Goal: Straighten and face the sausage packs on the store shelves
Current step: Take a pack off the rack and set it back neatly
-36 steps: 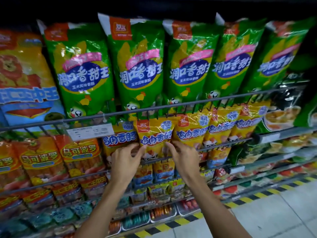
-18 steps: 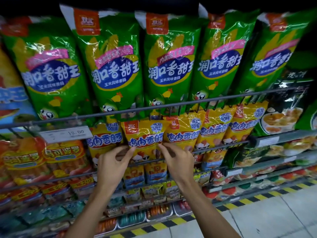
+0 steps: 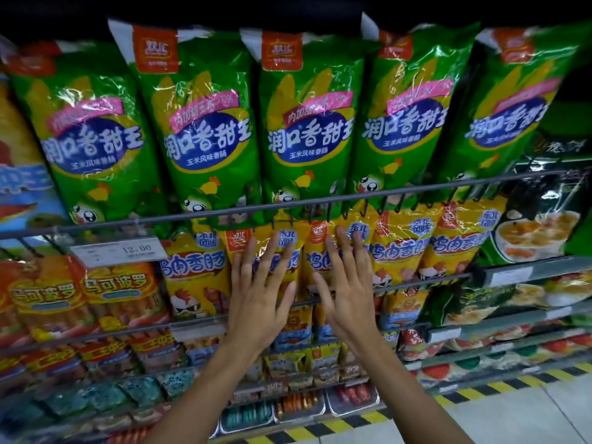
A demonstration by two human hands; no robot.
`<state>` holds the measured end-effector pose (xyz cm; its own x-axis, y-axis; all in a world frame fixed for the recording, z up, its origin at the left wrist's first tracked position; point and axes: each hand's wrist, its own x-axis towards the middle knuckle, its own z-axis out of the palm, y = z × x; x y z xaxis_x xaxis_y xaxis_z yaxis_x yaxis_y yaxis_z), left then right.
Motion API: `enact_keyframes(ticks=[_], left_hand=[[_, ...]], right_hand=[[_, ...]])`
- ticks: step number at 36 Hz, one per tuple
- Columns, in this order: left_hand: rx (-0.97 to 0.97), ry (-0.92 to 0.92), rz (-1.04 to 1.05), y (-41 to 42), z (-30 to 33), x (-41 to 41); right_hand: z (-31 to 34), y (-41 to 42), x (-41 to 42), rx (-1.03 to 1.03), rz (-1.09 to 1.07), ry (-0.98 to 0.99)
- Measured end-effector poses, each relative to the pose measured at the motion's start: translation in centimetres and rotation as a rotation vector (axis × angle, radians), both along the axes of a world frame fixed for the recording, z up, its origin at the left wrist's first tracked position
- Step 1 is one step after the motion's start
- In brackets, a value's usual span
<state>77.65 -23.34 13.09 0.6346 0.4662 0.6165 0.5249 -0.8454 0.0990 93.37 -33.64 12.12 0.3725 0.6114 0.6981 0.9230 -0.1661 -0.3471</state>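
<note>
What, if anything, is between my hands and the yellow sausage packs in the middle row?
Nothing visible. The left hand and right hand are spread flat in front of the yellow sausage packs, fingers straight. The wire rail crosses only the packs' lower part, behind the palms, leaving their faces open.

Tiered wire shelving (image 3: 320, 200) in grey metal across the whole view, rails sloping down to the right, short prongs hanging below the upper rail. White price label (image 3: 117, 251) clipped to the rail at left, reading 12.00 — a grey label strip (image 3: 512, 275) further right. Pale tiled floor (image 3: 528, 421) at lower right, edged by yellow-and-black hazard tape (image 3: 464, 395) along the shelf base. Dark overhead — light falling in glossy glare from the front.
</note>
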Motion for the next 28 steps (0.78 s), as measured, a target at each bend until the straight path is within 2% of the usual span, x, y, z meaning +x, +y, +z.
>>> enact_keyframes(ticks=[8,16,20,24,28], left_hand=[[0.043,-0.003,0.093,1.0,1.1,1.8],[0.029,-0.023,0.078,0.1,1.6,1.4],[0.062,-0.103,0.035,-0.7,1.3,1.1],[0.105,-0.156,-0.075,-2.3,0.7,1.3],[0.058,-0.052,-0.112,-3.7,1.0,3.0]], right_hand=[[0.7,0.9,2.1,-0.024,0.03,-0.074],[1.4,-0.1,1.9,-0.006,0.125,-0.014],[1.4,-2.5,2.8,0.087,0.213,0.041],[0.6,-5.1,4.7,0.176,0.115,0.051],[0.6,-6.0,7.0,0.115,-0.011,0.049]])
